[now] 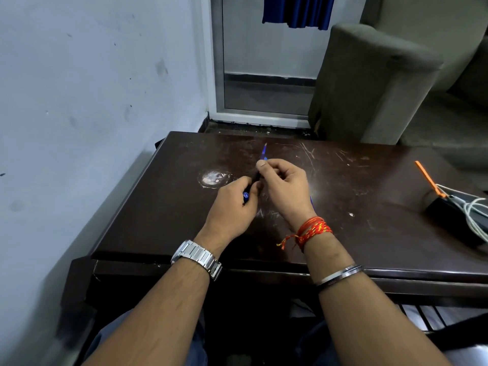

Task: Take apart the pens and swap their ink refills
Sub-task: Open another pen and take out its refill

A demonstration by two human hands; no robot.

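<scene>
A blue pen (263, 151) is held above the dark wooden table (369, 207), its tip pointing away from me. My left hand (232, 207) grips the pen's rear end, where a blue cap end shows below the fingers. My right hand (285, 186) pinches the pen's front part between thumb and fingers, just beyond the left hand. A thin sliver of blue, perhaps a second pen (311, 200), peeks out from under my right wrist on the table; most of it is hidden.
At the table's right edge sits a black box (446, 212) with white cables and an orange-handled tool (426, 177). A wall runs along the left. A grey sofa (369, 83) stands behind the table, next to a glass door.
</scene>
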